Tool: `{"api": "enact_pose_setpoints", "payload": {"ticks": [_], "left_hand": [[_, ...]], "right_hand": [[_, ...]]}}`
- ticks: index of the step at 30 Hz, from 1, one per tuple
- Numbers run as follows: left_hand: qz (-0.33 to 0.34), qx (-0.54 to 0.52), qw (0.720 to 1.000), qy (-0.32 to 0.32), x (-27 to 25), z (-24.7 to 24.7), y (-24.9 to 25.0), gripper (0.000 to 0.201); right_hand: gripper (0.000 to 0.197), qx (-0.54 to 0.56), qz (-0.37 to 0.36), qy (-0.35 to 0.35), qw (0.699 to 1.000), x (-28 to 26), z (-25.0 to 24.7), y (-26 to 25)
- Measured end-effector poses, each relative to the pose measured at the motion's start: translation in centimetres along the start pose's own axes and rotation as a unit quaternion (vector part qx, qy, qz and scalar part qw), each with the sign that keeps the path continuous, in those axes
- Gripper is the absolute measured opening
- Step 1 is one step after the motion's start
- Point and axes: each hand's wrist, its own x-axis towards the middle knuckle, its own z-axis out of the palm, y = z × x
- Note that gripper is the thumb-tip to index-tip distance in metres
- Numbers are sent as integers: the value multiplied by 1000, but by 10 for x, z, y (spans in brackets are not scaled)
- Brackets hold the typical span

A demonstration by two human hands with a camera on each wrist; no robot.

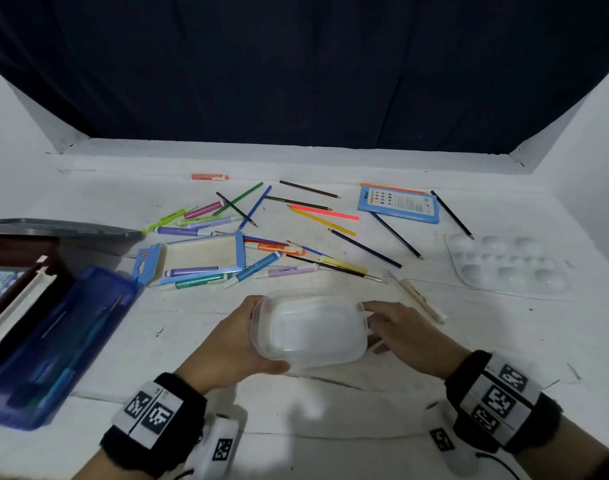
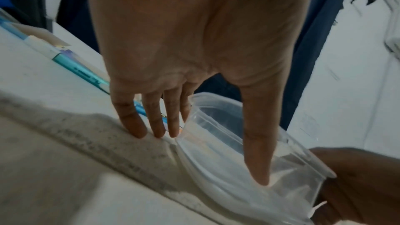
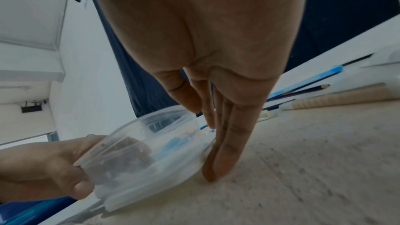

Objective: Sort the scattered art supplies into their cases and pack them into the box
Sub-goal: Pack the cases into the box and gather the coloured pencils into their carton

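From the head view I have both hands on a clear plastic tub point(image 1: 311, 329) low in the middle of the frame: my left hand point(image 1: 227, 344) wraps its left end, thumb along the near edge, and my right hand point(image 1: 405, 336) lies against its right end with fingers fairly straight. I judge this to be an early step, bringing an empty container into place, since the pencils point(image 1: 325, 213) and markers point(image 1: 199, 216) lie scattered across the white surface point(image 1: 331, 410) above it, a blue cardboard sleeve point(image 1: 199, 258) sits open among them, a paint palette point(image 1: 507, 265) is at the right, and the blue case point(image 1: 53, 341) and dark box point(image 1: 15, 271) wait at the left edge. Next I would set the tub flat and free one hand to gather loose pieces. The left wrist view adds what the head view hides: the thumb point(image 2: 258, 143) lies along the tub's side wall while the other fingers point(image 2: 151, 117) are straight, tips touching the surface just beside the tub's rim point(image 2: 216, 97). The right wrist view shows that hand's fingers point(image 3: 229, 139) straight and together, pressed against the tub's end and down onto the surface, not curled round it; the tub looks tilted here.
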Motion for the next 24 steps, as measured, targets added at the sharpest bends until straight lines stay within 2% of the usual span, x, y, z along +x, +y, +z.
{"api": "enact_pose_setpoints", "payload": {"ticks": [2,6,11,14,16,17,19,22,24], "left_hand": [[7,32,999,3,4,1,5,97],[7,64,998,-1,12,4,14,103],[7,46,998,-35,29,-4,22,101],[10,66,994,-81,39,-15,22,112],[15,79,991,-106,42,-23,18,120],[22,78,991,-110,43,-28,15,116],[43,79,993,-76,48,-41,5,102],[49,98,992,56,60,-66,-10,80],[42,148,983,96,72,-86,-14,76]], "right_hand": [[35,-16,-2,7,1000,-3,-1,-7],[34,80,37,42,995,-1,0,-11],[35,105,38,70,991,8,-7,-9],[49,-23,33,57,998,16,-22,-11],[54,-134,24,83,987,22,-37,-13],[51,-171,11,106,979,27,-46,-14],[39,-211,-21,160,964,40,-64,-17],[32,-225,-81,269,933,66,-87,-17],[26,-232,-91,304,919,89,-104,-16]]}}
